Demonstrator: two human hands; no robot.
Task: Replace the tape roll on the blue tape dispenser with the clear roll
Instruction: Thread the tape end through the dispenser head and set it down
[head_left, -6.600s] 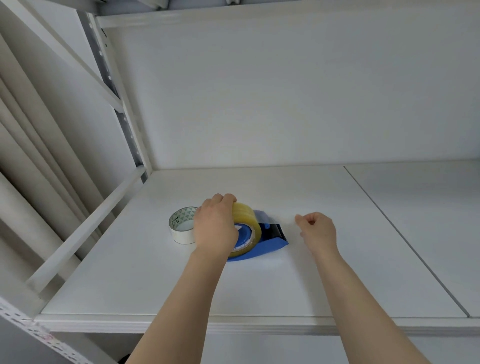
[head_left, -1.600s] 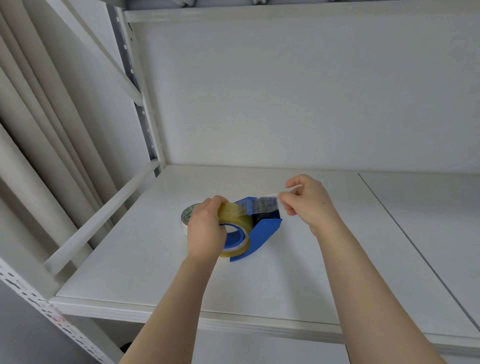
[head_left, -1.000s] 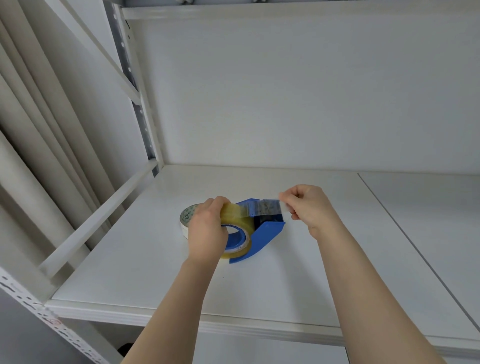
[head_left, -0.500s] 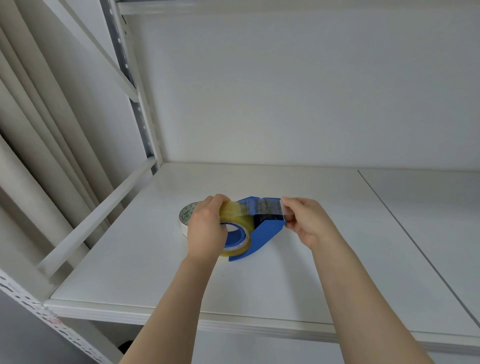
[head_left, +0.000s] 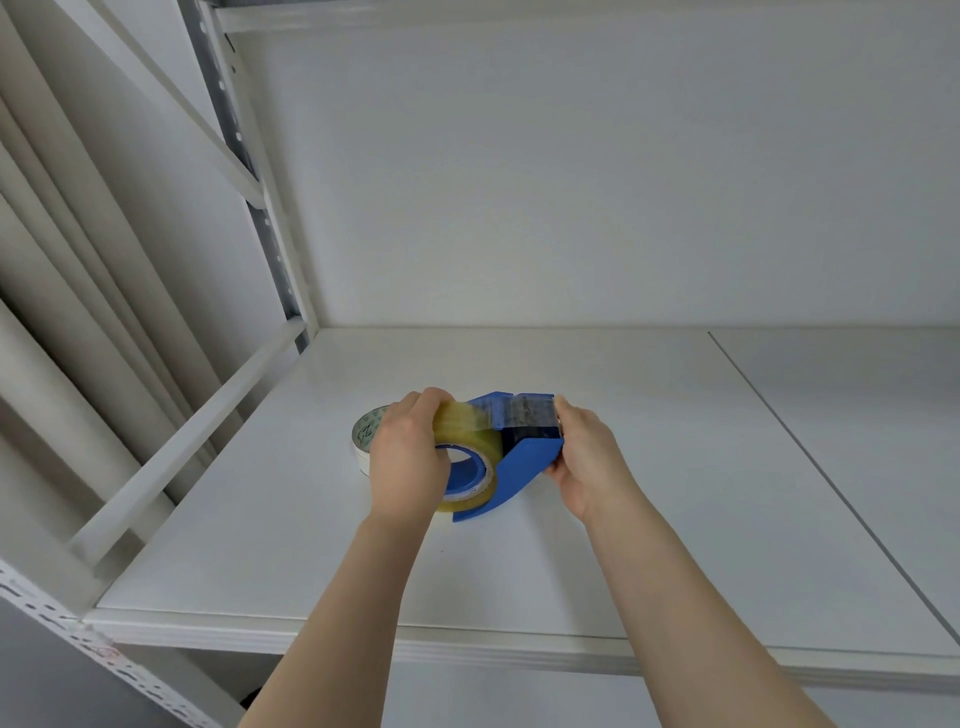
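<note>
Two bare hands, both closed on the same thing. Left hand (head_left: 410, 457) wrapped over the clear roll (head_left: 467, 457), fingers curled across the top of its yellowish band, thumb side hidden behind the roll. Right hand (head_left: 587, 457) clamped round the front end of the blue tape dispenser (head_left: 524, 457), fingertips pinching the free end of the tape down against the dispenser's nose. Between the two grips, a loose strip of tape (head_left: 519, 410) stretched from the top of the roll across the dispenser's upper edge to the right fingers, taut and see-through, with the dark cutter part showing beneath it. Roll seated on the dispenser's blue hub, standing upright on edge, tilted a little toward the camera. Dispenser's curved blue base resting on the white shelf (head_left: 519, 571), roughly in the middle of the left panel. Just behind and to the left of the left hand, touching or nearly touching it, a second tape roll (head_left: 366, 436), white with green print on its core, lying flat on the shelf and mostly hidden by the knuckles. Further out, only the plain white back wall (head_left: 571, 182), the grey perforated upright (head_left: 270, 249) at the left corner, and a seam (head_left: 831, 478) running between two shelf panels on the right.
</note>
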